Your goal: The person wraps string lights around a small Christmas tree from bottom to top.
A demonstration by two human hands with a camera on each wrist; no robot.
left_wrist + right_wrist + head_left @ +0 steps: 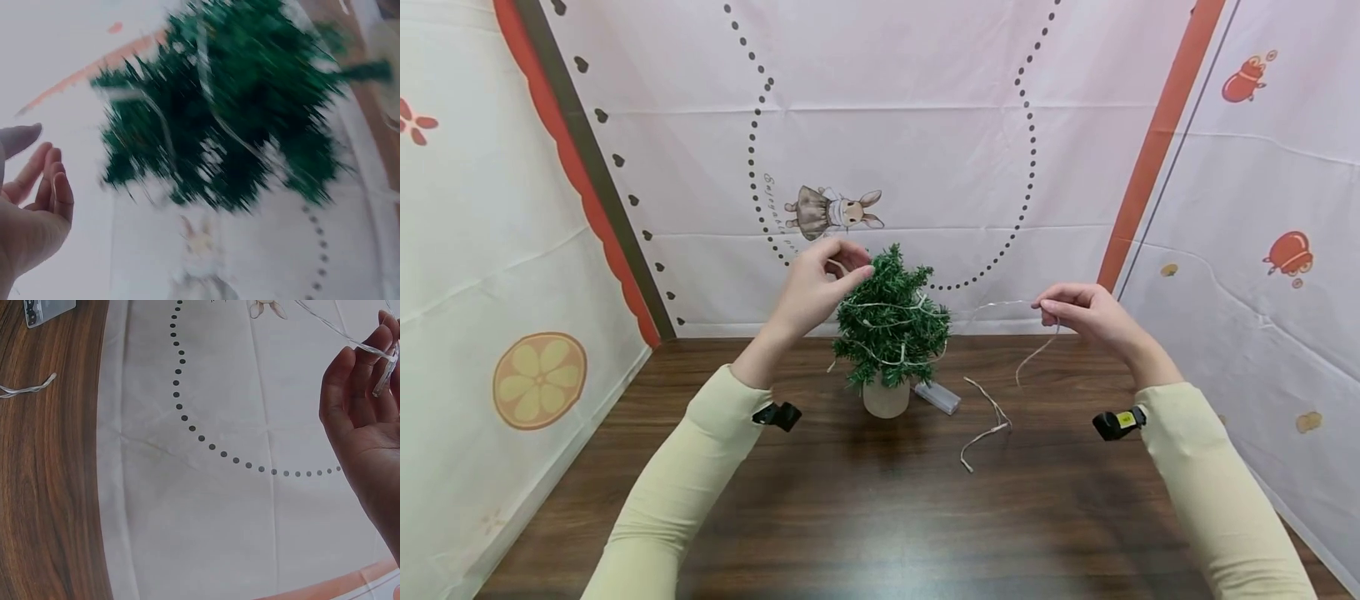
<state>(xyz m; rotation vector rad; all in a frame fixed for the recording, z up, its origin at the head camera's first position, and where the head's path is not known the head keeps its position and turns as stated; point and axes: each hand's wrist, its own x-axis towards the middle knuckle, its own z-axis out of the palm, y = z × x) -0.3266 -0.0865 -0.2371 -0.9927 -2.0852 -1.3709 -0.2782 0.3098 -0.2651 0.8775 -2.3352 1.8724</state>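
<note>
The small green tree [892, 321] stands upright in its pale pot [886, 398] on the surface [820, 500], and the string of lights [1003, 303] appears to be partly wound on it: loops cross the tree's front at mid-height and again lower down, while the top shows little or no wire. The string's free length runs out to the right of the tree, where the right hand [1086, 308] pinches it in a firm grip between thumb and fingers, with a tail of wire hanging below. The left hand [820, 279] is just beside the tree's upper left, its grip released, fingers loosely bent and nothing visible in them; whether a fingertip touches the needles is hard to tell. Just right of the pot lies a clear box [937, 398], and farther right and nearer the person is a loose wire [997, 427]; whether it joins the held string is unclear. The work looks roughly half done or a little beyond: the held length probably needs winding around the upper branches, and the loose wire and box seem yet to be arranged.
</note>
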